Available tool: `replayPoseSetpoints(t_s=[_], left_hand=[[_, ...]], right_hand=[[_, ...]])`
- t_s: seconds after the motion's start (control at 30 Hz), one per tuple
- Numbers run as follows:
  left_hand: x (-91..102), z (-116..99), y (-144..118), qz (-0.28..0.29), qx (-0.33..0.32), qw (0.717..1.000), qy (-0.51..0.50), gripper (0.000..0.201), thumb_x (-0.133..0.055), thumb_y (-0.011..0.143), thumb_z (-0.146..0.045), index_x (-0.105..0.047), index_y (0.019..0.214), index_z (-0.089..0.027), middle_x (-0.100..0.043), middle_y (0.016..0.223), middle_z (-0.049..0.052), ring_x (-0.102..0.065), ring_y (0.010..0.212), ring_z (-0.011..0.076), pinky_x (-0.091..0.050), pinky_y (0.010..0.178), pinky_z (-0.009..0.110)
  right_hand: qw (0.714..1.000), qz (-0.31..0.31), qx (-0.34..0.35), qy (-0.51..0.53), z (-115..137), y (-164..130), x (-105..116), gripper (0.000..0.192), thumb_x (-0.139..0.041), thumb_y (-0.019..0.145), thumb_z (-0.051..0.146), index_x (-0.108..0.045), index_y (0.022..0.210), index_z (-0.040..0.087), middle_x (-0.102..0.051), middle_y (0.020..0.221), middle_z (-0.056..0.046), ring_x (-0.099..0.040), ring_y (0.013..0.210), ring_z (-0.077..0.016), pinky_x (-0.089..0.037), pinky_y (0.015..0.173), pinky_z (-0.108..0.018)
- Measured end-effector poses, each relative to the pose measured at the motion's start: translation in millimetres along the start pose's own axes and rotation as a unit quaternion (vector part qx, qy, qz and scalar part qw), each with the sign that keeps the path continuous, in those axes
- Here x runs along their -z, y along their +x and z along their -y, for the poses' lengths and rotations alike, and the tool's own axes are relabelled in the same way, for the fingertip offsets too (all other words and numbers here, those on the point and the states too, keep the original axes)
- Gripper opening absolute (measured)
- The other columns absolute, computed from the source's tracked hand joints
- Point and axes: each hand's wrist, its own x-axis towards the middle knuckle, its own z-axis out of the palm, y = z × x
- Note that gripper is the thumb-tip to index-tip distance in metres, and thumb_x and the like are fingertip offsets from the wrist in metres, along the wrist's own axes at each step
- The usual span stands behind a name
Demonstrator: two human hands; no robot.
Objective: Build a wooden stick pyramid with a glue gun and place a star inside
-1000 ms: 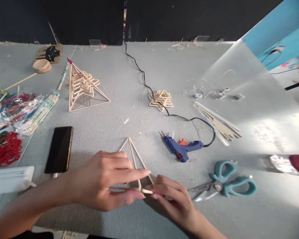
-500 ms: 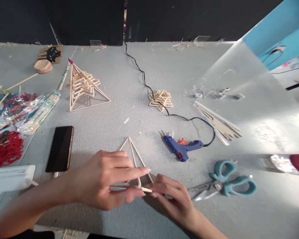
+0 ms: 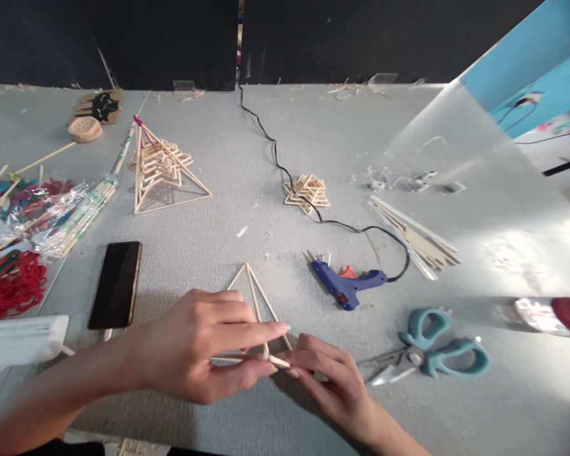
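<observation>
A small frame of thin wooden sticks (image 3: pixel 254 292) stands at the front middle of the table, its sticks meeting in a point at the far end. My left hand (image 3: pixel 213 345) reaches over it, thumb and fingers closed around the near joint of the sticks. From the right, my right hand (image 3: pixel 327 373) pinches the end of a short stick (image 3: pixel 279 361) at that same joint. The hands nearly touch. Part of the frame is hidden beneath my left hand. Beyond the right hand lies a blue glue gun (image 3: pixel 346 283).
Teal-handled scissors (image 3: pixel 420 354) lie at right, near loose sticks (image 3: pixel 415 237). A black cord (image 3: pixel 275 152) crosses the table over a stacked stick star (image 3: pixel 308 192). A finished-looking stick pyramid (image 3: pixel 159 168), phone (image 3: pixel 115 285) and red yarn (image 3: pixel 16 285) are at left.
The whole view has shifted very slightly. Both hands keep their hold at the joint, and nothing else has visibly moved.
</observation>
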Motion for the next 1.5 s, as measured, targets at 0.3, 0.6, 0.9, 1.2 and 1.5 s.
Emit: replayPoseSetpoints(t_s=[0.3,0.6,0.9,1.2,1.5], left_hand=[[-1.3,-1,2,-0.018,-0.002,1.000,-0.013,0.032,-0.063,0.098,-0.018,-0.067,0.128,-0.008,-0.075,0.087,0.005,-0.062,0.073,0.0140,-0.053,0.070,0.028],[-2.5,-1,2,-0.022,-0.001,1.000,-0.010,0.031,-0.062,0.098,-0.019,-0.068,0.127,-0.009,-0.074,0.085,0.004,-0.064,0.073,0.0140,-0.054,0.071,0.028],[-8.3,-16,5,-0.057,0.015,0.994,0.088,0.031,-0.061,0.101,-0.026,-0.068,0.125,-0.006,-0.072,0.082,0.005,-0.063,0.071,0.0163,-0.059,0.070,0.033],[-10.4,-19,2,-0.069,0.032,0.994,0.084,0.030,-0.062,0.101,-0.023,-0.069,0.125,-0.006,-0.070,0.080,0.004,-0.062,0.069,0.0149,-0.056,0.066,0.030],[-12.0,-16,-4,-0.058,0.025,0.995,0.071,0.021,-0.063,0.099,-0.019,-0.071,0.117,-0.012,-0.069,0.082,0.003,-0.060,0.072,0.0146,-0.051,0.065,0.027]], right_hand=[[1.000,0.000,0.005,-0.005,2,0,0,0.017,-0.056,0.106,0.019,-0.068,0.118,0.019,-0.067,0.081,-0.002,-0.058,0.068,-0.0110,-0.048,0.060,-0.022],[1.000,0.003,0.007,-0.012,2,-1,0,0.017,-0.056,0.106,0.018,-0.067,0.118,0.019,-0.070,0.084,-0.003,-0.058,0.068,-0.0114,-0.049,0.059,-0.023],[1.000,-0.009,0.008,-0.016,-1,-6,-1,0.019,-0.061,0.101,0.012,-0.068,0.117,0.019,-0.068,0.082,-0.002,-0.060,0.069,-0.0115,-0.051,0.060,-0.023],[0.995,-0.059,0.010,-0.078,20,10,12,0.020,-0.059,0.104,0.021,-0.066,0.123,0.021,-0.058,0.065,0.003,-0.054,0.054,-0.0106,-0.047,0.051,-0.021],[0.994,0.002,0.067,-0.091,67,73,34,0.023,-0.070,0.099,0.021,-0.071,0.122,0.021,-0.066,0.073,0.001,-0.056,0.060,-0.0099,-0.048,0.055,-0.024]])
